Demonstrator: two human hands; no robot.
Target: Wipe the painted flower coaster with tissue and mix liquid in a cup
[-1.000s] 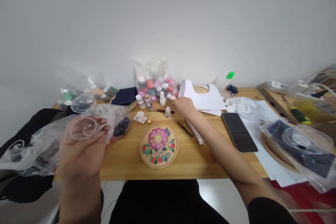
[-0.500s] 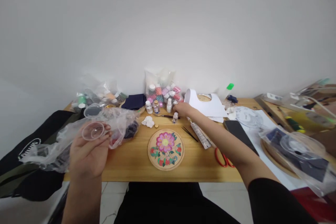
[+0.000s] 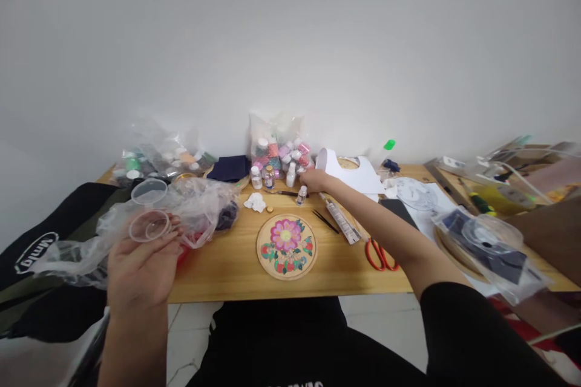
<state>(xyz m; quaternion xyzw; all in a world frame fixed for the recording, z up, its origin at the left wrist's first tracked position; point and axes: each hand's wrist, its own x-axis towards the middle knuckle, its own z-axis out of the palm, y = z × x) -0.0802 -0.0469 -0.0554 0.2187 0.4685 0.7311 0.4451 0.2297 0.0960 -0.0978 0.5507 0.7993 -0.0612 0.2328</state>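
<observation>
My left hand point(image 3: 143, 263) grips a small clear plastic cup point(image 3: 149, 227), its fingers closed around the side. A round clear lid point(image 3: 149, 192) stands open just above the cup. Far back on the table, my right hand point(image 3: 314, 180) reaches down beside a small white bottle point(image 3: 291, 175) and behind a small clear vial point(image 3: 302, 195). Its fingertips are hidden, so what they touch does not show. Below lies a round wooden disc point(image 3: 263, 267) with a pink flower and red fruit design. A brown glass bottle point(image 3: 269, 179) and another white bottle point(image 3: 256, 178) stand nearby.
Black tweezers point(image 3: 325, 221), a glue tube point(image 3: 342, 224) and red-handled scissors point(image 3: 380, 255) lie right of the disc. A bag of coloured bottles point(image 3: 281, 145) leans on the wall. Crumpled plastic bags point(image 3: 200, 205) fill the left, and white tissue point(image 3: 255, 202) lies centrally.
The whole view has shifted slightly. My left hand still holds the cup, and my right hand stays at the back by the bottles. No object has visibly changed place.
</observation>
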